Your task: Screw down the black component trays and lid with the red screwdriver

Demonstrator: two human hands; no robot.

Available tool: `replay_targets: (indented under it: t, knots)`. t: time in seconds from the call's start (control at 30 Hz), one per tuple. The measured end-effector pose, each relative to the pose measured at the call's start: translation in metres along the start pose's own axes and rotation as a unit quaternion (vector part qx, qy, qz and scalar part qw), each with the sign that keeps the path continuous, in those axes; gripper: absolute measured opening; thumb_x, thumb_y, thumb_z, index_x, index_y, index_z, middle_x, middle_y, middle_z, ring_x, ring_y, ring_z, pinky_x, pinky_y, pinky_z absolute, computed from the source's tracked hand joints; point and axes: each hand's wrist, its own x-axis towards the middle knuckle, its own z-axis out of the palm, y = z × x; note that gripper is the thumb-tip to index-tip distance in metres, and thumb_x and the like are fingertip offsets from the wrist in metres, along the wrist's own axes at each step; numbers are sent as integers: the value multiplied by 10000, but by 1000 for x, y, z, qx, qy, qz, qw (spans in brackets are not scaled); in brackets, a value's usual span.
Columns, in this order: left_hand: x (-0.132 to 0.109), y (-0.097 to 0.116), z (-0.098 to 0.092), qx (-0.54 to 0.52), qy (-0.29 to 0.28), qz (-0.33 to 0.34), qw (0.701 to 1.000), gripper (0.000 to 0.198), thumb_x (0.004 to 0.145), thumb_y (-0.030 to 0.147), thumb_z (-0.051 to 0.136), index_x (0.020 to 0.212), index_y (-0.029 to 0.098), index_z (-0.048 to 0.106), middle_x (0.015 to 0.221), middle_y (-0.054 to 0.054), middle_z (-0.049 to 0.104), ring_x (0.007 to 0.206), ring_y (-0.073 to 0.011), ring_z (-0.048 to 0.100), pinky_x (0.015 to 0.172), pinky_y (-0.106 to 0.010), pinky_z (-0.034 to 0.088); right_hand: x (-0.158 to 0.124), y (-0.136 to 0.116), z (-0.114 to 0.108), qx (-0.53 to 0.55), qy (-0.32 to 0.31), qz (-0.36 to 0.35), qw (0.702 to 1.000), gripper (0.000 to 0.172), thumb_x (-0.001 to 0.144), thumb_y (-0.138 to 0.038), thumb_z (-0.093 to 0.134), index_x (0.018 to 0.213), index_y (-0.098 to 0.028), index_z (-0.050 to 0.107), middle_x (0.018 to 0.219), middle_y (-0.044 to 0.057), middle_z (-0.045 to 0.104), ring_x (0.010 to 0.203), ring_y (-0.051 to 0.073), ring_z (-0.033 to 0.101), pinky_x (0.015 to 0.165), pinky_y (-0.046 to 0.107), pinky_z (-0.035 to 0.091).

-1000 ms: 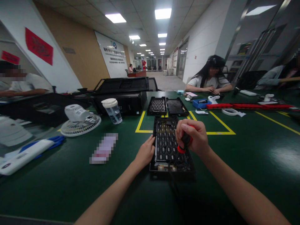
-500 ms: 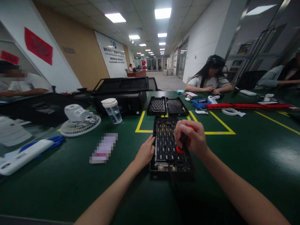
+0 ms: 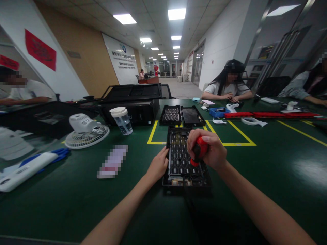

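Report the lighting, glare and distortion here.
Head view: wide-angle bows the walls; white ceiling light panels throw glare on the green table at right; a pixelated patch sits left of the left hand; the right hand and its red-handled screwdriver look sharp.

Red-and-black screwdriver (image 3: pixel 200 148) — near-upright — over flat black gridded case (image 3: pixel 178 153)

Just the one cam here, worn on the person's head, facing forward and tilted down over the green table (image 3: pixel 63 204). Both forearms come in from the bottom edge, and the left hand (image 3: pixel 158 166) and the right hand (image 3: pixel 208 151) with its red screwdriver (image 3: pixel 199 149) sit dead centre and close up at the black unit (image 3: pixel 180 160). Wide view too: a seated person (image 3: pixel 228 86) opposite on the right, and the corridor (image 3: pixel 178 86) straight ahead.
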Motion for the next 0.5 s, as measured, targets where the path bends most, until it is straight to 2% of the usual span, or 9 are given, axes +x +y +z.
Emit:
replay_targets:
  t: [0.2, 0.5]
  knots:
    - [0, 0, 1, 4, 0, 3, 1000, 431, 835, 134, 328, 1240, 94, 471, 1366, -101, 403, 1262, -171, 363, 1070, -303, 274, 3, -5, -4, 18, -67, 40, 997, 263, 737, -291, 369, 753, -120, 568, 667, 49, 540, 521, 143, 509, 486, 269, 389]
    - [1, -2, 4, 3, 5, 3, 1000, 432, 836, 135, 331, 1247, 124, 466, 1370, -70, 403, 1266, -160, 356, 1075, -308, 265, 6, -10, -11, 9, -128, 86, 988, 245, 736, -274, 436, 845, -113, 585, 762, 55, 553, 685, 150, 523, 605, 257, 408]
